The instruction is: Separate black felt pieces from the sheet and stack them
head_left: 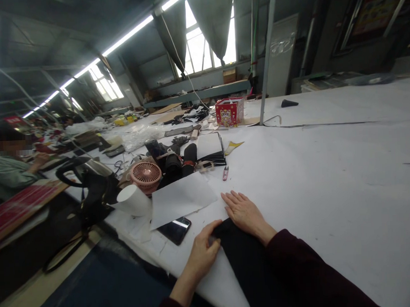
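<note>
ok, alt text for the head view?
A person's left hand pinches the corner of a black fabric piece on a wide white table, while the right hand lies flat and open at the fabric's far edge. Nearby are a black smartphone, a white paper sheet and a round pink fan.

No lettering anywhere is sharp enough to read.

both hands at the near edge of the bench — one flat, one pinched
the right hand lies palm down, fingers straight and pointing away from the body, its forearm in a dark maroon sleeve. the left hand sits just beside it, nearer the edge, wrist bare — fingers curled, thumb closed against them.
</note>
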Motion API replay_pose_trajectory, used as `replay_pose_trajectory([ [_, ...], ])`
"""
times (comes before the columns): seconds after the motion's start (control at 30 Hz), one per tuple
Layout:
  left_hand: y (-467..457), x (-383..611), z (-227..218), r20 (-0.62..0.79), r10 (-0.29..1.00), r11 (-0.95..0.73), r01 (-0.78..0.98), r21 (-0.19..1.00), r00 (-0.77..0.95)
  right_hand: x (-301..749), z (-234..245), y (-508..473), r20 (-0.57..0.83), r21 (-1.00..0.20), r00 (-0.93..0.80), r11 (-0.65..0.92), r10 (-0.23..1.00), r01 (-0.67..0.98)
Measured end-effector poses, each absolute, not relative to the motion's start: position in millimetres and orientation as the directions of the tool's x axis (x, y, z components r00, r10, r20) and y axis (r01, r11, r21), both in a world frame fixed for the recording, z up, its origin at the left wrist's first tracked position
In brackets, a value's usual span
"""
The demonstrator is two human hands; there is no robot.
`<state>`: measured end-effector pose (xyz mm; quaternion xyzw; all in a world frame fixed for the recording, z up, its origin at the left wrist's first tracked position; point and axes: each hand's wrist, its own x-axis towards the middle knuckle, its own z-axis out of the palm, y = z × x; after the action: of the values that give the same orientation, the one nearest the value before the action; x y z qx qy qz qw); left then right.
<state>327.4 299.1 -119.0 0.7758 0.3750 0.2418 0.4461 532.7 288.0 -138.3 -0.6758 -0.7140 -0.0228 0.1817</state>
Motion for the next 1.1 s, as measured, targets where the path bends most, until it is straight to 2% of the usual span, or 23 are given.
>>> replay_pose_trajectory([
  [0.13, 295.2, 330.0, -122.4, 0.002, 0.819, -0.272, 0.385, 0.882, 0.574, 531.7, -138.5, 289.4, 0.269, -0.236, -0.024, 0.090, 0.963, 0.968],
  [0.23, 295.9, 337.3, -125.2, 0.036, 0.851, -0.283, 0.399, 0.872, 0.524, 535.9, -134.4, 287.6, 0.224, -0.265, -0.049, 0.109, 0.973, 0.958],
  [0.43, 296.6, 342.6, -127.6, 0.039, 0.877, -0.257, 0.399, 0.880, 0.479, 554.9, -103.8, 271.6, 0.073, -0.326, -0.272, 0.280, 0.960, 0.903],
  [0.5, 296.5, 343.8, -127.5, 0.043, 0.880, -0.255, 0.395, 0.883, 0.472, 556.1, -93.6, 270.5, 0.007, -0.349, -0.292, 0.276, 0.956, 0.896],
  [0.67, 294.7, 348.2, -127.6, -0.010, 0.894, -0.215, 0.447, 0.868, 0.448, 559.5, -88.3, 283.8, -0.072, -0.371, -0.137, 0.101, 0.988, 0.923],
  [0.8, 292.6, 349.9, -119.3, -0.066, 0.876, -0.242, 0.554, 0.796, 0.478, 594.2, -93.2, 290.7, -0.105, -0.423, 0.110, -0.144, 0.988, 0.895],
  [0.9, 296.2, 353.4, -104.2, -0.105, 0.851, -0.351, 0.706, 0.615, 0.514, 623.2, -96.2, 276.7, -0.141, -0.500, 0.310, -0.338, 0.940, 0.797],
  [1.0, 307.3, 362.6, -87.3, -0.093, 0.820, -0.484, 0.771, 0.414, 0.565, 625.6, -103.1, 240.4, -0.200, -0.614, 0.408, -0.439, 0.891, 0.657],
  [1.1, 321.8, 375.9, -75.7, -0.076, 0.761, -0.582, 0.731, 0.356, 0.644, 605.7, -113.5, 194.9, -0.254, -0.720, 0.395, -0.445, 0.883, 0.532],
])
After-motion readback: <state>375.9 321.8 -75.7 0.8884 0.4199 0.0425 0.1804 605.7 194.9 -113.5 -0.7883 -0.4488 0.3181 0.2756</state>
